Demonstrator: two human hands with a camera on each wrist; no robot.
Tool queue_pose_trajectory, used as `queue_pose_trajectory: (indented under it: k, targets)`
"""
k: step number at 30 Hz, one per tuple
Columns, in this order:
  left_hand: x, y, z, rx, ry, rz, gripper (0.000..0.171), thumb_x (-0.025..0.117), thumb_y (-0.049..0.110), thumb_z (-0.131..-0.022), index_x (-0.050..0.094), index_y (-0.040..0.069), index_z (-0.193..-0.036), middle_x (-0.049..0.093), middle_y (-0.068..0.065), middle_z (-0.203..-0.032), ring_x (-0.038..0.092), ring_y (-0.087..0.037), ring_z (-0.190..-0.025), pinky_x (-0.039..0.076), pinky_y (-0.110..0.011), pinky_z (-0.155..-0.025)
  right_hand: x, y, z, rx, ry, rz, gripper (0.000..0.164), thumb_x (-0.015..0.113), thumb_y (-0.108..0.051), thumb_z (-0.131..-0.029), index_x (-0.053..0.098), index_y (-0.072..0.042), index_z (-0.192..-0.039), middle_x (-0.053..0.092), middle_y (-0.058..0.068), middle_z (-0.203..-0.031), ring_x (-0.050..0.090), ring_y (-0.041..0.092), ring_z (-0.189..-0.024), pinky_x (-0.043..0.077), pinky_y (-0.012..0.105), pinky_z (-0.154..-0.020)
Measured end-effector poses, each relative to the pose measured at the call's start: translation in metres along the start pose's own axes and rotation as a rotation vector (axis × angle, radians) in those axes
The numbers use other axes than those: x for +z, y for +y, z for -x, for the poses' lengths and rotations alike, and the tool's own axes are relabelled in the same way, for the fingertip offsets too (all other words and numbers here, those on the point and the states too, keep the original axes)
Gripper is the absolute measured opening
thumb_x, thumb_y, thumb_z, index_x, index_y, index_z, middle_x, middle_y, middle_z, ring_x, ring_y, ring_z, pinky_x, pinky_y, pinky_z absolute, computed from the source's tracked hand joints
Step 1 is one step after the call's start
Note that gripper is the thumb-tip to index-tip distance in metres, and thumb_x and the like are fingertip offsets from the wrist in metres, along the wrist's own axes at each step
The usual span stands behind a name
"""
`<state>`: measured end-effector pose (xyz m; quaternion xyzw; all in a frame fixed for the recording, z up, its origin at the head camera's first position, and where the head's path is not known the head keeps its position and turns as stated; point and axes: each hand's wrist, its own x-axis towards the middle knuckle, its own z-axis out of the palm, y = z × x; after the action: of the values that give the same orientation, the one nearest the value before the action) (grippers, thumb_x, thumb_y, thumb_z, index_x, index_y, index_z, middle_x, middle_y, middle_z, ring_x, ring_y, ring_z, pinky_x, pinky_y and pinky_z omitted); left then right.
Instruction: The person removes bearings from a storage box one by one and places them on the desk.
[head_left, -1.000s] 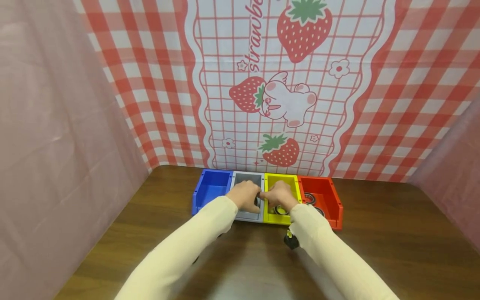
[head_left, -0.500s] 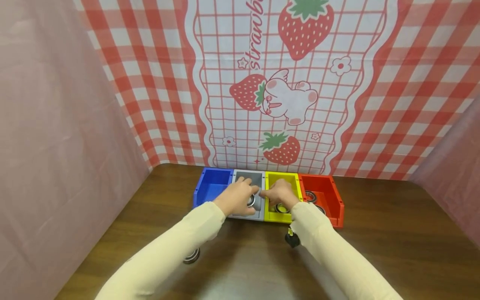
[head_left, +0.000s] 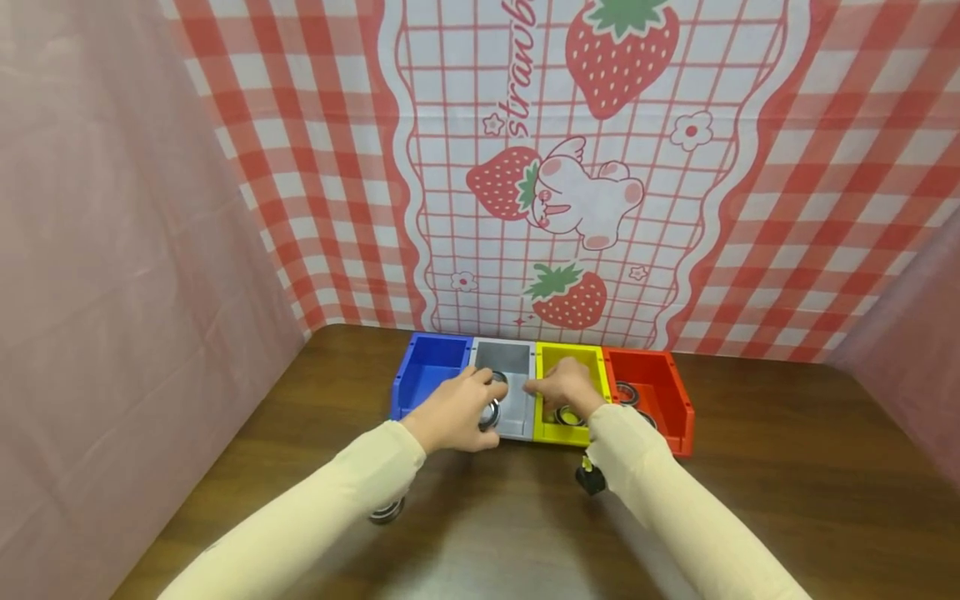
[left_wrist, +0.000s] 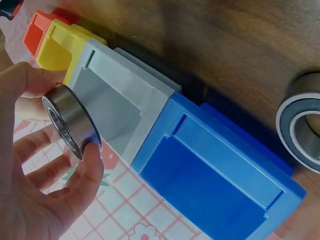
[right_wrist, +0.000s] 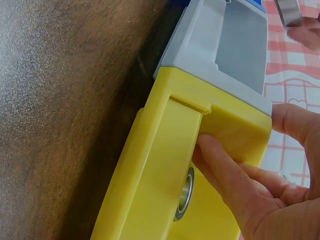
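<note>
My left hand (head_left: 459, 408) pinches a metal ball bearing (left_wrist: 75, 112) between thumb and fingers. It holds the bearing tilted on edge, above the grey bin (head_left: 517, 421). The right hand (head_left: 566, 386) is at the yellow bin (right_wrist: 150, 165). In the right wrist view, its fingers reach inside and touch the wall on the grey bin's side, while another digit lies outside at the rim's corner, so the hand grips that wall. Below those fingers, another bearing (right_wrist: 186, 194) lies in the yellow bin.
Left of the grey bin stands a blue bin (head_left: 427, 383). A red bin (head_left: 678, 417) at the right holds bearings (head_left: 634, 398). Another bearing (left_wrist: 287, 122) lies on the wooden table (head_left: 787, 467) near the left forearm. A checked strawberry cloth (head_left: 345, 208) hangs behind.
My left hand has moved left, away from the right hand, carrying the bearing. The bearing on the table has come into view beside the left sleeve. The right hand has stayed at the yellow bin.
</note>
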<state>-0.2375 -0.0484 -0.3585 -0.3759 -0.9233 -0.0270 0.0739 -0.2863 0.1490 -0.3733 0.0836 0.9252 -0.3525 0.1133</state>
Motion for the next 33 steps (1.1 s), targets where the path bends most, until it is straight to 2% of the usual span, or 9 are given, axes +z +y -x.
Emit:
queue_pose_trajectory:
  k: [5,9,12,21,26,33]
  targets:
    - [0.000,0.001,0.009,0.024,0.015,0.004,0.049,0.074,0.034,-0.075,0.061,0.013,-0.117,0.062,-0.008,-0.116,0.056,-0.024,-0.100,0.057,-0.034,-0.081,-0.001,0.002,-0.001,-0.006,-0.014,-0.025,0.051,0.077,-0.033,-0.078,0.044,-0.013,-0.043,0.052,0.001,-0.043,0.071,0.024,-0.062,0.028,0.022,-0.041]
    - [0.003,0.003,0.017,0.073,0.060,-0.023,0.047,0.074,0.034,-0.072,0.061,0.014,-0.113,0.061,-0.007,-0.110,0.054,-0.021,-0.094,0.057,-0.033,-0.072,0.000,0.002,-0.002,-0.003,-0.005,-0.019,0.051,0.077,-0.032,-0.077,0.045,-0.013,-0.042,0.058,0.005,-0.046,0.071,0.024,-0.062,0.027,0.022,-0.041]
    - [0.005,0.006,0.024,0.089,0.068,-0.023,0.045,0.074,0.034,-0.071,0.061,0.014,-0.110,0.059,-0.005,-0.103,0.052,-0.019,-0.090,0.055,-0.031,-0.068,-0.001,0.001,-0.001,0.002,0.000,-0.018,0.051,0.077,-0.032,-0.077,0.045,-0.013,-0.042,0.060,0.006,-0.047,0.072,0.025,-0.063,0.027,0.022,-0.041]
    - [0.016,0.002,0.041,0.067,0.017,-0.009,0.042,0.075,0.036,-0.070,0.063,0.014,-0.104,0.060,-0.002,-0.095,0.051,-0.017,-0.083,0.048,-0.026,-0.064,-0.003,0.002,-0.001,-0.024,-0.022,-0.031,0.051,0.075,-0.031,-0.079,0.044,-0.012,-0.043,0.047,0.000,-0.041,0.073,0.025,-0.068,0.027,0.022,-0.042]
    - [0.027,-0.004,0.044,0.043,-0.030,0.051,0.038,0.076,0.034,-0.067,0.063,0.013,-0.097,0.061,-0.001,-0.090,0.053,-0.016,-0.078,0.047,-0.024,-0.062,-0.003,0.004,0.000,-0.032,-0.028,-0.038,0.052,0.075,-0.031,-0.079,0.043,-0.012,-0.043,0.042,-0.002,-0.039,0.073,0.024,-0.069,0.025,0.022,-0.042]
    - [0.037,-0.013,0.046,0.035,-0.076,0.102,0.043,0.078,0.032,-0.066,0.066,0.009,-0.101,0.064,-0.003,-0.093,0.059,-0.017,-0.079,0.052,-0.028,-0.070,-0.003,0.003,0.001,-0.029,-0.028,-0.020,0.051,0.074,-0.033,-0.080,0.044,-0.012,-0.044,0.048,0.000,-0.042,0.072,0.022,-0.066,0.026,0.022,-0.044]
